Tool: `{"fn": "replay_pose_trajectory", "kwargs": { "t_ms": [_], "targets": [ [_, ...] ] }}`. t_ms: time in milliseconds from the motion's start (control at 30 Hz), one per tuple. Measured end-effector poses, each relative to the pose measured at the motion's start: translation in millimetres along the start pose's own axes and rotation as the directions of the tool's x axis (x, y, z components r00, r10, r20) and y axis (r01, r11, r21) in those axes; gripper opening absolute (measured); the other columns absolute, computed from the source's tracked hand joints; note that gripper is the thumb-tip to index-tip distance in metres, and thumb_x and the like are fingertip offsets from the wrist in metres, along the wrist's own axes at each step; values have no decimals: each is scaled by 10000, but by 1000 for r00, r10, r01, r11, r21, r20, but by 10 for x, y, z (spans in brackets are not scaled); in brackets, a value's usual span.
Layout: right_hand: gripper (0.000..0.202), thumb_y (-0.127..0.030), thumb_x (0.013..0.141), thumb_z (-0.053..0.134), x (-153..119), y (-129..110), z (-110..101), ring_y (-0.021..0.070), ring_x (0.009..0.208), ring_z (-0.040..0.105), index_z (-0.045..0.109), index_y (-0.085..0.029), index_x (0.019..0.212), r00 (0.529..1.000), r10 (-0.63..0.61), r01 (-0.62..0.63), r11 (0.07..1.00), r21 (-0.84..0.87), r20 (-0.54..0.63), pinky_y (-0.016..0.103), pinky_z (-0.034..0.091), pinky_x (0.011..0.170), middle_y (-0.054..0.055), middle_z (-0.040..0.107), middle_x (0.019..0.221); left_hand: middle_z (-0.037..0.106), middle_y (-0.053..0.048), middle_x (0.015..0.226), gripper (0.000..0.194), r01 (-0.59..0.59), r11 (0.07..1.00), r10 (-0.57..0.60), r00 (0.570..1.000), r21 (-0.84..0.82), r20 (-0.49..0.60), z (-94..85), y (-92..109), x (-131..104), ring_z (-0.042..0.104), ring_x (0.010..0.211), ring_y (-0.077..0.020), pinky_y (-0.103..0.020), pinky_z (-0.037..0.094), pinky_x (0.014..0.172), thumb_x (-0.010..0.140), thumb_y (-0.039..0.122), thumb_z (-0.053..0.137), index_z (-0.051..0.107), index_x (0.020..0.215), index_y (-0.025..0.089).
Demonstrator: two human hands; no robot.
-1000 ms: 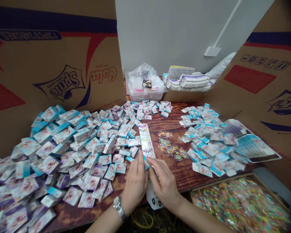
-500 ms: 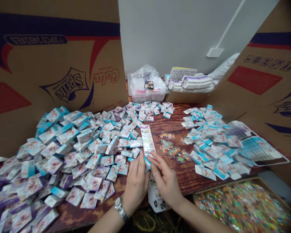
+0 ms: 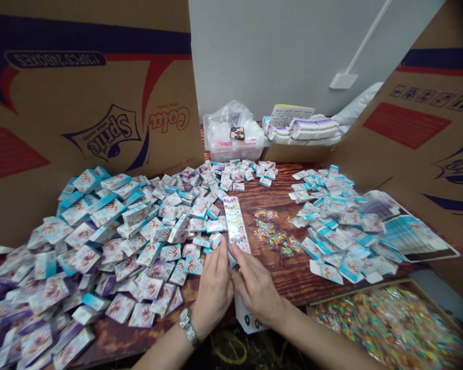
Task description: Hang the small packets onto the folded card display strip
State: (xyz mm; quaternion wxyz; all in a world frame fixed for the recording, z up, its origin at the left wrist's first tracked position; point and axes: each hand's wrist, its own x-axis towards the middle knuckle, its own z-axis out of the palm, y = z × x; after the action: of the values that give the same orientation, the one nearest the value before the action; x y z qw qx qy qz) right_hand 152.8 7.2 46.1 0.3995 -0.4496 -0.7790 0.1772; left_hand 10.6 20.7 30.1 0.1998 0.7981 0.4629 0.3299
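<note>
A small blue-and-white box is pinched between my left hand and my right hand, mostly hidden by the fingers. Just beyond them a printed sticker strip lies on the table. Another printed sheet stack shows below my right hand. To the left spreads a large heap of small closed boxes. Several candy packets in clear wrap lie right of the strip. Unfolded or open-ended boxes are piled farther right.
Large cartons stand at left and right. At the back are a clear plastic tub and a box of flat cartons. A tray of candy packets sits at lower right, beside printed sheets.
Both hands have closed in around the small box, hiding more of it. My right hand has shifted slightly left and covers more of the lower sheets.
</note>
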Motion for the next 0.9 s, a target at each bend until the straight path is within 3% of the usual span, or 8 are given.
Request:
{"fn": "replay_pose_trajectory", "kwargs": {
  "t_ms": [133, 267, 333, 433, 533, 633, 767, 900],
  "targets": [
    [418, -201, 944, 395, 83, 47, -174, 185, 1115, 576, 366, -244, 1359, 978, 198, -207, 961, 183, 65, 359, 514, 908, 74, 600, 1226, 430, -148, 1368, 634, 61, 986, -58, 998, -153, 23, -75, 8, 53, 432, 1245, -230, -416, 388, 1015, 897, 196, 441, 132, 1451, 202],
    [317, -174, 903, 475, 140, 73, -298, 209, 1141, 535, 540, -232, 1208, 998, 39, -36, 997, 65, -48, 396, 466, 951, 83, 575, 1213, 553, -95, 1224, 380, 187, 885, -171, 982, -426, 75, -147, 45, 127, 524, 1139, -222, -415, 422, 981, 879, 288, 515, 463, 1251, 226],
    [321, -161, 897, 480, 143, 74, -316, 214, 1148, 519, 547, -221, 1206, 998, -15, 16, 1000, 12, -65, 406, 457, 953, 97, 552, 1222, 607, -72, 1079, 309, 361, 660, -323, 928, -659, 186, -178, 69, 179, 616, 947, -204, -382, 525, 813, 862, 356, 542, 511, 1139, 221],
    [345, -201, 894, 511, 139, 72, -308, 218, 1143, 512, 520, -219, 1238, 999, -40, 40, 999, -4, -25, 415, 456, 943, 100, 540, 1224, 617, -39, 932, 340, 507, 110, -459, 789, -855, 409, -211, 116, 265, 646, 706, -157, -269, 537, 545, 846, 438, 552, 490, 1093, 213],
    [437, -278, 853, 596, 146, 70, -283, 243, 1165, 485, 488, -215, 1272, 989, -141, 142, 990, -23, 40, 447, 423, 970, 107, 530, 1240, 608, -20, 887, 308, 461, -81, -462, 768, -884, 443, -208, 159, 309, 637, 682, -125, -225, 521, 546, 839, 424, 572, 511, 1028, 190],
    [451, -297, 855, 595, 176, 62, -291, 244, 1175, 470, 474, -216, 1281, 994, -102, 102, 995, 24, 26, 445, 410, 976, 110, 521, 1253, 611, -37, 981, 304, 446, 138, -462, 819, -884, 341, -163, 155, 273, 641, 826, -154, -277, 535, 679, 841, 378, 582, 488, 1075, 208],
    [259, -237, 902, 505, 235, 11, -377, 169, 961, 580, 553, -231, 1156, 992, 120, -126, 976, 179, 47, 328, 493, 808, 60, 607, 1073, 534, -97, 1237, 490, 250, 750, -320, 947, -613, -4, -105, 53, 148, 518, 1152, -233, -408, 430, 958, 791, 250, 636, 422, 1230, 225],
    [166, -235, 867, 555, 290, -62, -442, 150, 866, 595, 620, -228, 1020, 977, 145, -177, 960, 219, 155, 294, 484, 747, 29, 638, 954, 520, -105, 1271, 512, 91, 954, -119, 989, -287, -83, -125, -12, 43, 490, 1183, -226, -413, 405, 988, 805, 112, 539, 399, 1287, 216]
  ]
}}
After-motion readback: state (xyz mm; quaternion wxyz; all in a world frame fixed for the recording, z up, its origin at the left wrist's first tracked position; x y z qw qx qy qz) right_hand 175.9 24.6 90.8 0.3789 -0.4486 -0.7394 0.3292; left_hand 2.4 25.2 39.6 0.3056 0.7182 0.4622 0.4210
